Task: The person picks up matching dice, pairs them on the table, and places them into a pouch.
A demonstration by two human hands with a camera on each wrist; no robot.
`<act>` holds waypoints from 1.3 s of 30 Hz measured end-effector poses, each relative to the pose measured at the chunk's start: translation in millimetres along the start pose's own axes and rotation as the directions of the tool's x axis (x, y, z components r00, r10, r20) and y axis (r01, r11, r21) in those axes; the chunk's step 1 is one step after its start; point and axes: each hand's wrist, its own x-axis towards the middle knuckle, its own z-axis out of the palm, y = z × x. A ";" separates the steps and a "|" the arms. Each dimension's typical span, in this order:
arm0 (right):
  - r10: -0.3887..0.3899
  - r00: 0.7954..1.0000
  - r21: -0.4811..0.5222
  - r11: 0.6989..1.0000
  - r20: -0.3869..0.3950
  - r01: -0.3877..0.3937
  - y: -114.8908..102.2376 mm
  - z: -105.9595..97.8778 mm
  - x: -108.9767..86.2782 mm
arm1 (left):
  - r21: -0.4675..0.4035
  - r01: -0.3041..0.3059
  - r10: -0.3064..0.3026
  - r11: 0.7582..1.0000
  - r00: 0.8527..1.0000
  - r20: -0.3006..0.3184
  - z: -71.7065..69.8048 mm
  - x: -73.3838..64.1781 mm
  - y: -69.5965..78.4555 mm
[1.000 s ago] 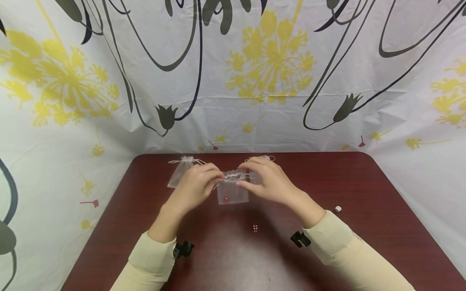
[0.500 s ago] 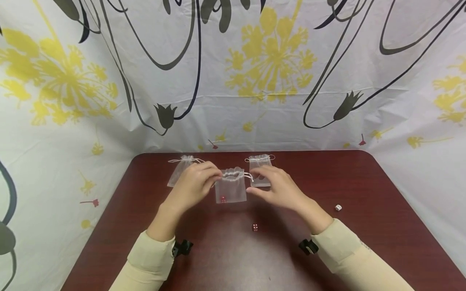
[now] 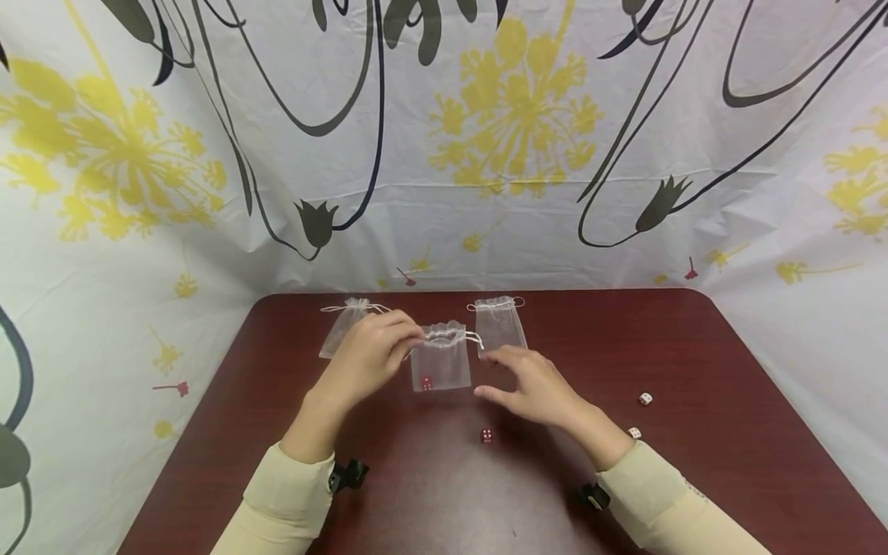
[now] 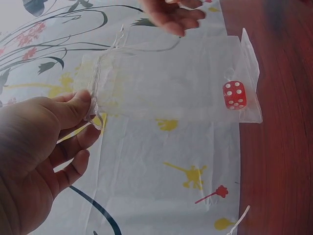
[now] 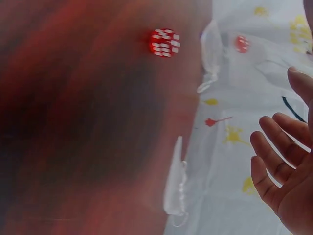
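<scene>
My left hand (image 3: 375, 351) pinches the top corner of a sheer white drawstring pouch (image 3: 451, 358) between thumb and forefinger. The pouch hangs with its gathered mouth up and its cord loops sticking out to the right. Inside, a red die (image 4: 234, 95) with white pips lies at the bottom. My right hand (image 3: 530, 385) is apart from the pouch, to its right, fingers relaxed and holding nothing; in the right wrist view the fingers (image 5: 276, 142) are spread. A second red die (image 3: 486, 435) rests on the table below the right hand.
Another sheer pouch (image 3: 343, 327) lies at the back left, partly behind the left hand. A third pouch (image 3: 499, 324) lies at the back right. Two white dice, one die (image 3: 645, 398) farther back and one die (image 3: 634, 433) by the right sleeve, sit on the dark red table (image 3: 708, 354).
My right hand has let go of the pouch's mouth and moved right and toward me, uncovering the back-right pouch and a second white die. The left hand keeps its pinch.
</scene>
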 end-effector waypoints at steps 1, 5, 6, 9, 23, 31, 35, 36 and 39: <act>0.003 1.000 -0.003 1.000 0.008 -0.003 0.8 2.2 -2.3 | -0.001 0.001 -0.001 1.000 1.000 0.001 0.0 -0.1 0.2; 0.013 0.999 -0.007 1.000 0.033 -0.013 2.9 9.1 -10.1 | 0.000 0.003 -0.003 1.000 1.000 0.001 -0.6 -0.2 1.4; 0.014 0.999 -0.010 1.000 0.038 -0.013 3.3 10.7 -11.8 | 0.001 0.003 -0.003 1.000 1.000 0.002 -0.5 -0.3 1.5; 0.021 0.998 -0.019 1.000 0.056 -0.020 4.9 14.4 -17.7 | 0.001 0.003 -0.003 1.000 1.000 0.004 0.3 -0.8 1.4; -0.049 0.992 -0.082 0.995 0.117 0.059 13.4 34.0 -36.8 | 0.007 0.000 0.000 1.000 1.000 0.002 1.5 -2.1 1.1; -0.049 0.988 -0.022 0.998 0.147 0.053 12.5 42.4 -43.8 | 0.002 -0.001 0.001 1.000 1.000 -0.002 0.6 -1.2 2.0; -0.050 0.987 -0.017 0.998 0.154 0.053 14.9 45.0 -46.1 | 0.003 0.000 0.000 1.000 1.000 0.000 0.8 -1.1 2.2; -0.052 0.986 -0.019 0.998 0.157 0.055 15.6 45.4 -46.4 | 0.003 -0.001 0.001 1.000 1.000 -0.001 0.6 -1.0 2.5; -0.056 0.983 -0.028 0.998 0.172 0.062 17.8 46.5 -47.3 | 0.004 -0.005 0.005 1.000 1.000 -0.003 0.2 -0.7 3.1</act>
